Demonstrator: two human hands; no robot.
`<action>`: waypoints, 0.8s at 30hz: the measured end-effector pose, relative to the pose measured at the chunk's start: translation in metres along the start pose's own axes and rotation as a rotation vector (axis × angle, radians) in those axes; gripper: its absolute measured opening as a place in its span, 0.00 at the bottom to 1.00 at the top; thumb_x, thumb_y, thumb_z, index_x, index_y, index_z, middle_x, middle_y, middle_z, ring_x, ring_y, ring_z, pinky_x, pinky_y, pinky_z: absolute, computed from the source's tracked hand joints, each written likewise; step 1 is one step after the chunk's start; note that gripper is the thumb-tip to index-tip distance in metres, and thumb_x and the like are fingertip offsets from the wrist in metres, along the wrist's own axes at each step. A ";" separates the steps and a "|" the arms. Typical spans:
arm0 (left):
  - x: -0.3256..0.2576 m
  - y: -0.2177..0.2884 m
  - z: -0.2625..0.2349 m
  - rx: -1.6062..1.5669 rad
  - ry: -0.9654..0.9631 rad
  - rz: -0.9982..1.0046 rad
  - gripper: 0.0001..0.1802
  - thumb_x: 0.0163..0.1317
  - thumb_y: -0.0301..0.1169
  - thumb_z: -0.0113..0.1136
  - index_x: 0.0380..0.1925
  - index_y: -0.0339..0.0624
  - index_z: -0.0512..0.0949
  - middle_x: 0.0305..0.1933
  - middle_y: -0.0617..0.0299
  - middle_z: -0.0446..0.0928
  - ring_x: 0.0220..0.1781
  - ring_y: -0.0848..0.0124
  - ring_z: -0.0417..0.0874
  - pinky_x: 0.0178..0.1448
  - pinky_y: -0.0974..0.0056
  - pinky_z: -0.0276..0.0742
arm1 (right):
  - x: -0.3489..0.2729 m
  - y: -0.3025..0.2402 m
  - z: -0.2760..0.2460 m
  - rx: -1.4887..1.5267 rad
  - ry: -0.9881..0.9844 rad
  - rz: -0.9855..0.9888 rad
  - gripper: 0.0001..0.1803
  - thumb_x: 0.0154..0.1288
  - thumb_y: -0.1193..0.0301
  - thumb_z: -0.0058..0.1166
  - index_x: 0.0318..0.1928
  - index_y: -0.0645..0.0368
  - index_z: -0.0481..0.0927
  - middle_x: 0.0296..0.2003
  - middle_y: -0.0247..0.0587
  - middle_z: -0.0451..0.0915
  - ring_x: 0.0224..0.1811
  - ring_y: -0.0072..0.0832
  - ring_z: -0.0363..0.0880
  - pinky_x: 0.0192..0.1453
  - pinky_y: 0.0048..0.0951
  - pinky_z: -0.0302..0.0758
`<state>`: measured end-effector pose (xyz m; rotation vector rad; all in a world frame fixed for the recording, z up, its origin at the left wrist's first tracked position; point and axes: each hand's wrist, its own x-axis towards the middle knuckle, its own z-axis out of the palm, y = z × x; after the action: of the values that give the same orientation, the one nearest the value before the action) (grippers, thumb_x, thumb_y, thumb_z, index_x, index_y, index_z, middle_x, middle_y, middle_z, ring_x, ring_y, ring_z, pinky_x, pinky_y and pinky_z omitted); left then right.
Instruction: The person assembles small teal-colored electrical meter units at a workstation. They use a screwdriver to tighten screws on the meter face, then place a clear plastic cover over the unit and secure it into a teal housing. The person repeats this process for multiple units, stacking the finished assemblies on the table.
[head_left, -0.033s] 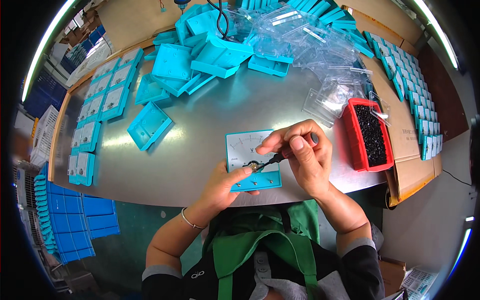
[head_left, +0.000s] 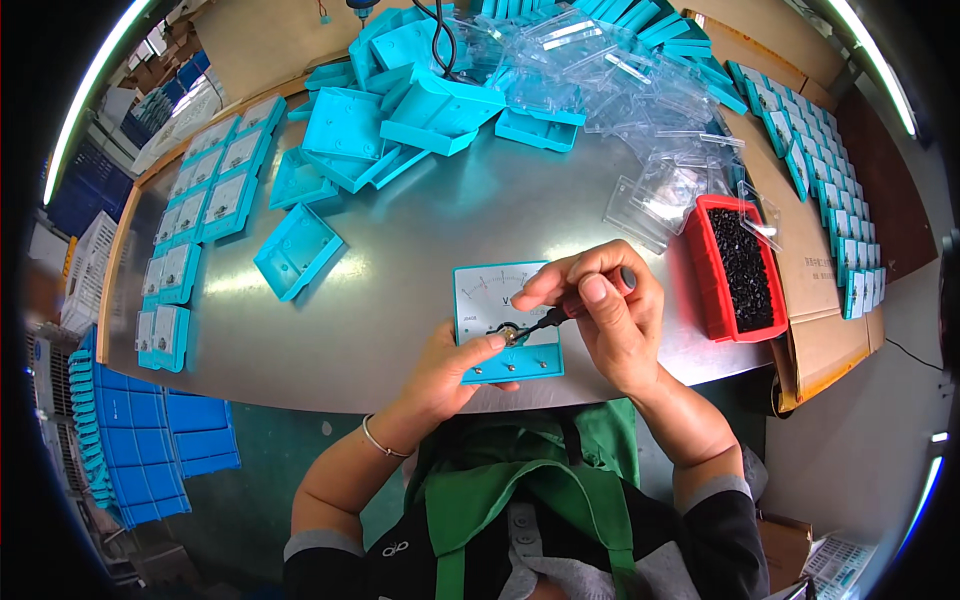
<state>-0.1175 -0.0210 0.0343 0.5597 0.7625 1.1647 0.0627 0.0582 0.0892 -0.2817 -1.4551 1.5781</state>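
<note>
Near the table's front edge, my left hand grips a turquoise voltmeter with a white scale face, thumb on top and fingers beneath. My right hand is closed round a screwdriver with a red and black handle. Its dark shaft slants down to the left, and the tip meets the round metal movement in the middle of the meter, beside my left thumb. Whether the tip sits in a screw is too small to tell. Several small metal posts show along the meter's lower strip.
A red bin of small black parts stands to the right, by clear covers. Turquoise cases are heaped at the back; one case lies apart. Meters line the left edge, and more meters the right.
</note>
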 end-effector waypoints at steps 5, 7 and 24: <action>0.001 0.002 0.004 0.070 -0.046 -0.093 0.23 0.59 0.32 0.60 0.52 0.34 0.68 0.44 0.56 0.77 0.38 0.66 0.82 0.32 0.61 0.84 | -0.003 -0.005 -0.003 0.075 -0.094 0.054 0.09 0.70 0.71 0.45 0.44 0.64 0.67 0.40 0.55 0.79 0.43 0.40 0.81 0.48 0.36 0.78; 0.002 0.002 0.003 0.112 -0.059 -0.120 0.23 0.59 0.32 0.60 0.52 0.33 0.69 0.43 0.56 0.77 0.38 0.66 0.82 0.32 0.62 0.84 | -0.003 -0.011 -0.008 0.043 -0.156 0.119 0.07 0.66 0.78 0.43 0.44 0.65 0.67 0.38 0.56 0.79 0.42 0.41 0.82 0.47 0.39 0.78; -0.003 0.008 -0.003 0.312 0.045 0.071 0.20 0.58 0.29 0.59 0.49 0.30 0.70 0.40 0.52 0.78 0.37 0.66 0.82 0.36 0.61 0.83 | -0.001 -0.028 -0.083 -0.676 0.272 0.399 0.14 0.63 0.72 0.50 0.49 0.63 0.74 0.40 0.48 0.80 0.28 0.29 0.76 0.31 0.23 0.72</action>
<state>-0.1254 -0.0218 0.0389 0.8274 0.9783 1.1332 0.1343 0.1076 0.0910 -1.1926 -1.7399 1.2192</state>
